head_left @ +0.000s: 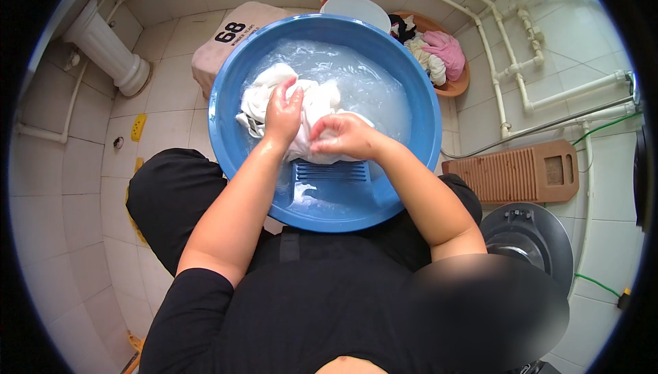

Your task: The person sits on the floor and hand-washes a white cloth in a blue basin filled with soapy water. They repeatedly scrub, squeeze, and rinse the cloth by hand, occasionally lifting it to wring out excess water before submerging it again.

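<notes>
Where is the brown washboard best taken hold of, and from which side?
Probably grip the washboard by its smooth right end, coming from above with the right hand: it lies ridges up, and the rectangular hollow there likely offers an edge.

Above a large round blue plastic basin [218, 124] of cloudy water, a bare left hand [283, 112] and a bare right hand [343, 134] with curled fingers are at a bunched, wet white cloth [317, 103], though their grip on it is unclear. The cloth lies just beyond the basin's ridged blue scrubbing panel [331, 172]. A reddish-brown ridged washboard [504, 177] lies to the right, below a terracotta-coloured round tub [460, 86] holding pink fabric [445, 53].
</notes>
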`<state>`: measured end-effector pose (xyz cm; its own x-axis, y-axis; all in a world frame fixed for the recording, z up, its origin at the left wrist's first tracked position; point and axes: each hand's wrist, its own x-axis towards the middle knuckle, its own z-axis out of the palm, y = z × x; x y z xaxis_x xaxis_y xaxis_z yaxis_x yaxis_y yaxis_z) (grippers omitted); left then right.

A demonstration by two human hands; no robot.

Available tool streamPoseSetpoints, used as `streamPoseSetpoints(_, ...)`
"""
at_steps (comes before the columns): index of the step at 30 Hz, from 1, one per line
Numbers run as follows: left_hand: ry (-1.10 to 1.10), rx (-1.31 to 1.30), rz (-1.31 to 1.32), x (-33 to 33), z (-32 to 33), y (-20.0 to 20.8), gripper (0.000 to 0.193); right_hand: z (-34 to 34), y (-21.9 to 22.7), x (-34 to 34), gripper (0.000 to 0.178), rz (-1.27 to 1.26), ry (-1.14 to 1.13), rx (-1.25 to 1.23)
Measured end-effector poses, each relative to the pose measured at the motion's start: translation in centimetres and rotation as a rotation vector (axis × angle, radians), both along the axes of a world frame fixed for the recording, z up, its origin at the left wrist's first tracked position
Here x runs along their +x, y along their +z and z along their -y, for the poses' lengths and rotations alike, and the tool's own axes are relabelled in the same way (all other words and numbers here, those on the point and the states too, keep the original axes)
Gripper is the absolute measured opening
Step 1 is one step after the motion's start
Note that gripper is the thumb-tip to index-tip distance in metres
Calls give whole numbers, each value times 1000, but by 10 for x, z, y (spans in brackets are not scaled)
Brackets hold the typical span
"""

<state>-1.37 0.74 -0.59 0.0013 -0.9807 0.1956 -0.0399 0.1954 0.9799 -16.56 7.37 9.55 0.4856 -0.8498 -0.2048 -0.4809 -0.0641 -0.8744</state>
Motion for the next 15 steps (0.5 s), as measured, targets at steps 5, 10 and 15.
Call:
streamPoseSetpoints(5, -411, -197, 949, 6, -22, 32, 56, 1, -9, -33, 49, 40, -87, 123)
streamPoseSetpoints(10, -570, -34, 1287, 8, -24, 69, 34, 18, -42, -85, 57, -277, -689, -188)
streamPoseSetpoints(15, -559, -202, 1112, 5, -31, 67, 20, 24, -111, -119, 56, -447, -553, 11)
